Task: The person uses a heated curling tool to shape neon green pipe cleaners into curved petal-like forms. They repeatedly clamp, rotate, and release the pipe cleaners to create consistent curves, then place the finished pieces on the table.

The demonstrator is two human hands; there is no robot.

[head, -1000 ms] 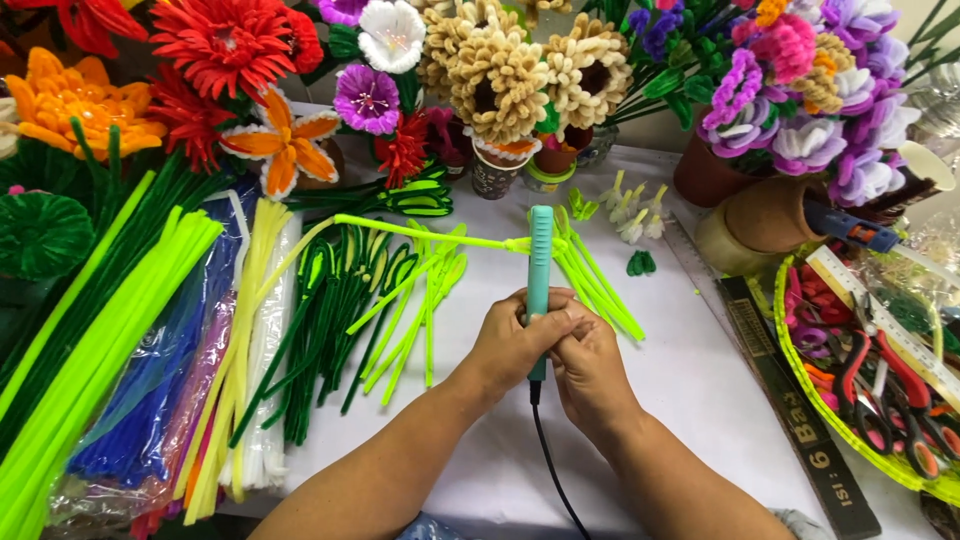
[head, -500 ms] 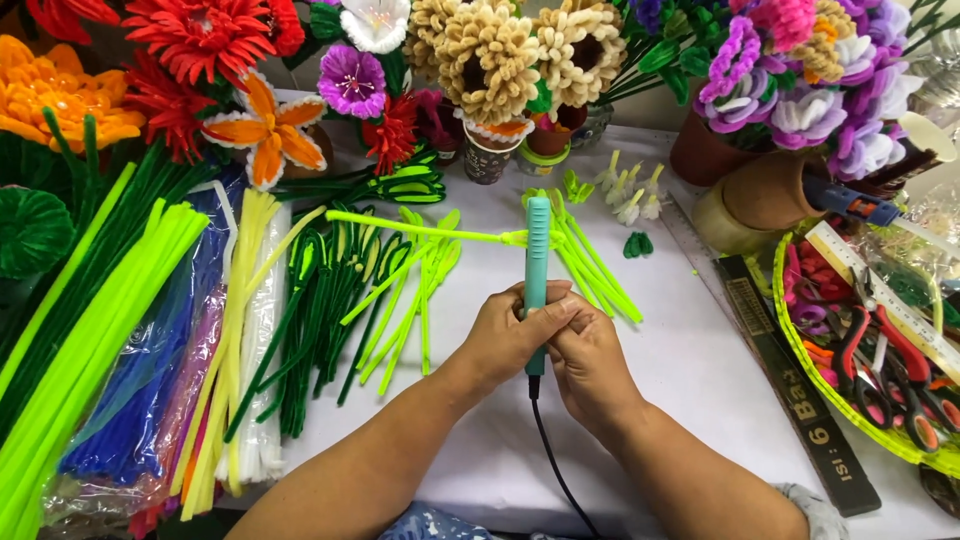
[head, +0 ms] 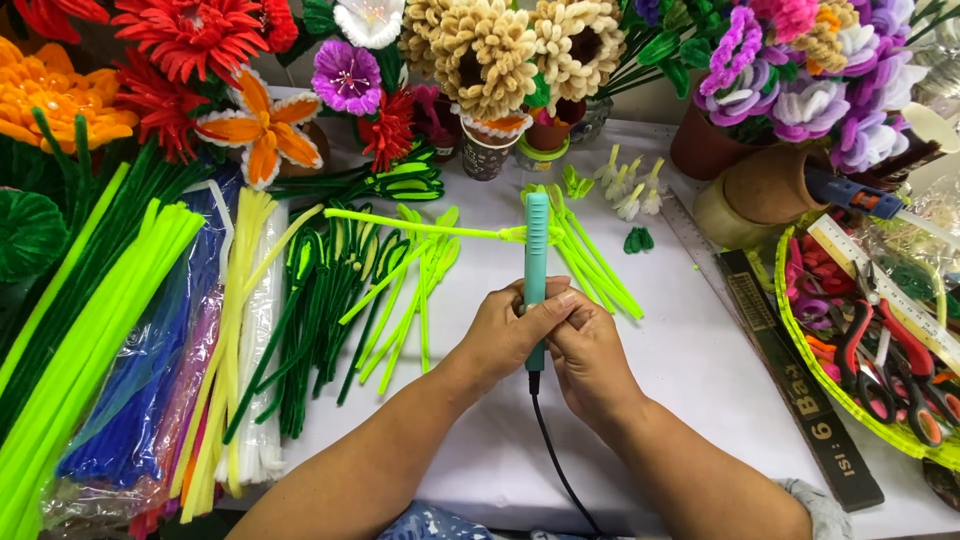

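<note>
A teal pen-shaped tool (head: 537, 240) with a black cord (head: 560, 470) stands pointing away from me over the white table (head: 690, 370). My left hand (head: 500, 335) and my right hand (head: 588, 350) both grip its lower part. A bright lime pipe cleaner (head: 420, 225) runs sideways to the tool's upper part from the left. Lime pipe-cleaner leaves (head: 590, 260) lie just beyond the tool. Dark green and lime leaf shapes (head: 350, 290) lie left of my hands.
Bundles of long pipe cleaners (head: 90, 330) fill the left side. Pipe-cleaner flowers in pots (head: 490, 50) line the back. A clay pot (head: 770, 180) and a roll of tape (head: 720, 215) stand at right. A black ruler (head: 800, 380) and a lime basket with scissors (head: 880, 350) lie right.
The view has shifted slightly. Both hands stay on the teal tool in much the same place, with the lime pipe cleaner still at its upper part.
</note>
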